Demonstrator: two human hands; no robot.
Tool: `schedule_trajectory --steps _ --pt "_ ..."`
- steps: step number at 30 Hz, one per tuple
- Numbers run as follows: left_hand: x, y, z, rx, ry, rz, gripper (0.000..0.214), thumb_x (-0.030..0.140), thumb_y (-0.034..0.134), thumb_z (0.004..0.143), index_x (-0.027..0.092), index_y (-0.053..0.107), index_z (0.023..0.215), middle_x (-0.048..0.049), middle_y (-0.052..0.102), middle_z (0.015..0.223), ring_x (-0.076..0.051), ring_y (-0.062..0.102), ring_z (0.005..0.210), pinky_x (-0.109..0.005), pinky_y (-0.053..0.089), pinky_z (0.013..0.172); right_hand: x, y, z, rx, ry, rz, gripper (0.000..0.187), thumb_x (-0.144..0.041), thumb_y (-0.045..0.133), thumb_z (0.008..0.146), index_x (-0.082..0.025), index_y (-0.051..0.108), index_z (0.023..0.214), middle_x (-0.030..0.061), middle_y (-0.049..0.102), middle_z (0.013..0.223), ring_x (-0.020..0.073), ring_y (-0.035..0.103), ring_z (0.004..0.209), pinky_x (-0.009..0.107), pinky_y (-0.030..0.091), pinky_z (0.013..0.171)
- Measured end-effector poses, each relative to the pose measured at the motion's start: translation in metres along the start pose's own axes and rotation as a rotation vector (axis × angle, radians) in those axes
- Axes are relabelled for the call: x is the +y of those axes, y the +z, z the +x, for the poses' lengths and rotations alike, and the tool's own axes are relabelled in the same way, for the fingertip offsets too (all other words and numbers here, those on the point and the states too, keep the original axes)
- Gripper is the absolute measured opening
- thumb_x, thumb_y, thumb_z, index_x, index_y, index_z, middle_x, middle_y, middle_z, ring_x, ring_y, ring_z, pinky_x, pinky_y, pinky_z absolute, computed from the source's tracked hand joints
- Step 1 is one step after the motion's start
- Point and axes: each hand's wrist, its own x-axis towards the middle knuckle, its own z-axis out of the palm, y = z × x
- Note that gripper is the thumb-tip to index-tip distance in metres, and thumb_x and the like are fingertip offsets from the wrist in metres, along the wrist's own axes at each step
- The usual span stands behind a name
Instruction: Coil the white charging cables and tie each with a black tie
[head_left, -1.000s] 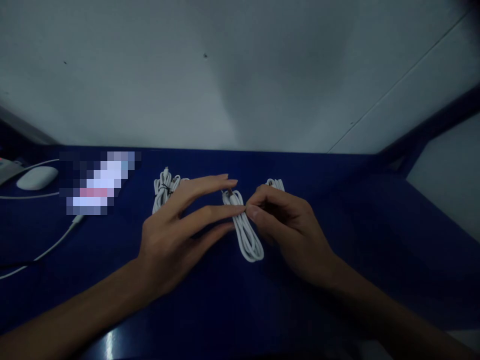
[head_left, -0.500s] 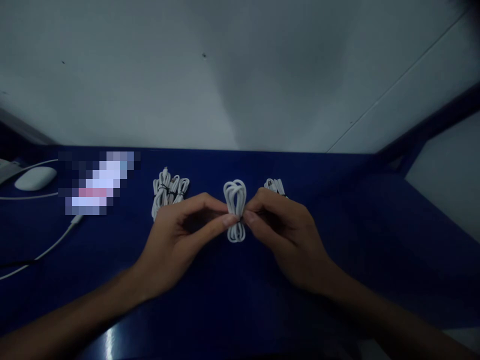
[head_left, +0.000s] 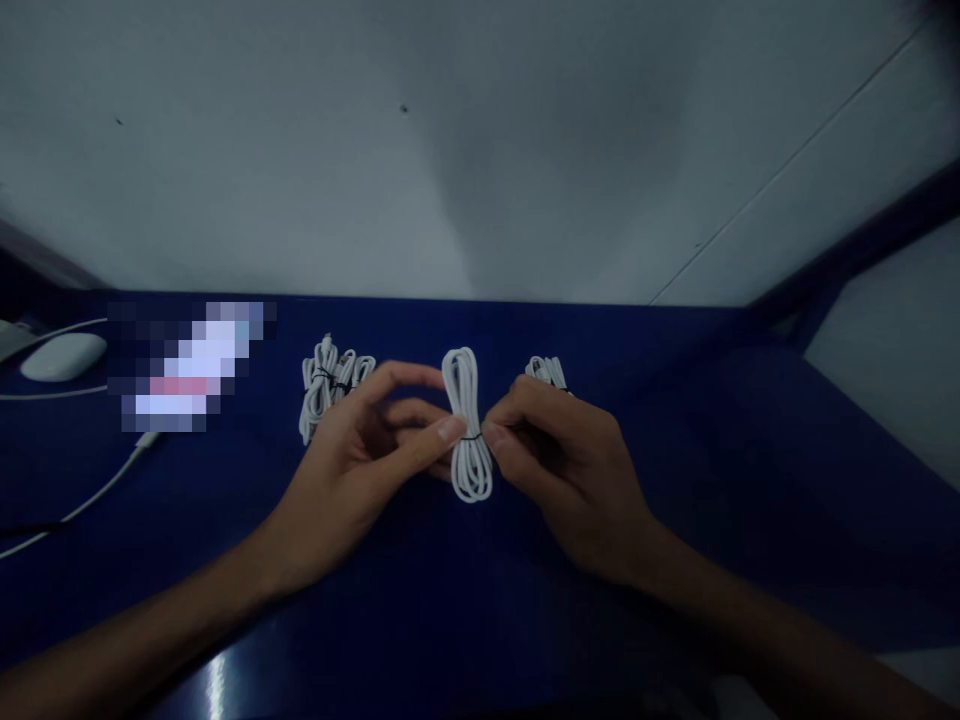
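A coiled white cable (head_left: pixel 466 420) with a thin dark tie round its middle stands upright between my hands above the blue table (head_left: pixel 465 600). My left hand (head_left: pixel 360 465) pinches the coil's middle from the left, fingers curled. From the right, my right hand (head_left: pixel 559 465) pinches the same spot with thumb and forefinger. Behind my left hand lies a bundle of tied white cables (head_left: pixel 330 385). Another white cable bundle (head_left: pixel 547 372) peeks out behind my right hand.
A white mouse (head_left: pixel 60 355) and a loose white cord (head_left: pixel 90 495) lie at the far left, beside a blurred-out object (head_left: pixel 191 365). A pale wall rises behind the table. A dark blue frame bar (head_left: pixel 847 250) slants up at the right.
The coil was lying flat under my fingers a second ago; both hands have since closed on its middle and stood it upright. My left hand went from spread to pinching.
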Motion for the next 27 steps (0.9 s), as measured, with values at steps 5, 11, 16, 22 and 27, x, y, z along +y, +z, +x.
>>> schedule_trajectory --steps 5,11,16,22,27 --pt "-0.005 -0.001 -0.008 0.224 0.562 0.611 0.056 0.012 0.083 0.098 0.039 0.072 0.145 -0.0063 0.064 0.154 -0.032 0.066 0.143 -0.046 0.068 0.110 -0.003 -0.001 0.001 0.013 0.144 0.167 0.027 -0.026 0.065 0.110 -0.023 0.065 0.083 -0.0020 0.057 0.075 0.0145 0.049 0.064 0.031 0.039 0.058" --pt "-0.001 -0.003 -0.010 0.084 0.890 0.951 0.043 0.009 0.085 0.097 0.032 0.083 0.133 -0.0079 0.077 0.147 -0.034 0.069 0.144 -0.052 0.061 0.120 -0.001 -0.001 0.003 -0.065 0.233 0.368 0.027 -0.022 0.066 0.109 -0.022 0.064 0.082 -0.0053 0.052 0.070 0.0111 0.041 0.059 0.028 0.035 0.055" --pt "0.002 -0.012 -0.009 -0.072 0.856 0.942 0.052 0.004 0.077 0.101 0.031 0.078 0.145 -0.0085 0.082 0.142 -0.034 0.074 0.140 -0.054 0.062 0.121 0.006 -0.001 0.003 -0.150 0.297 0.517 0.024 -0.022 0.069 0.109 -0.021 0.067 0.085 -0.0060 0.051 0.072 0.0095 0.038 0.058 0.026 0.032 0.055" --pt "0.000 -0.015 -0.010 -0.032 0.847 0.950 0.047 0.006 0.076 0.103 0.033 0.078 0.142 -0.0054 0.085 0.134 -0.029 0.081 0.127 -0.050 0.070 0.109 0.007 0.000 0.004 -0.193 0.390 0.659 0.021 -0.021 0.074 0.104 -0.020 0.067 0.085 -0.0059 0.051 0.070 0.0095 0.038 0.057 0.025 0.029 0.052" --pt "-0.003 -0.008 -0.009 0.012 0.825 0.891 0.030 0.007 0.081 0.101 0.020 0.080 0.129 -0.0061 0.088 0.121 -0.017 0.086 0.107 -0.026 0.069 0.097 0.007 0.001 0.003 -0.172 0.416 0.656 0.023 -0.026 0.073 0.107 -0.020 0.068 0.086 -0.0036 0.057 0.074 0.0100 0.040 0.060 0.026 0.027 0.052"
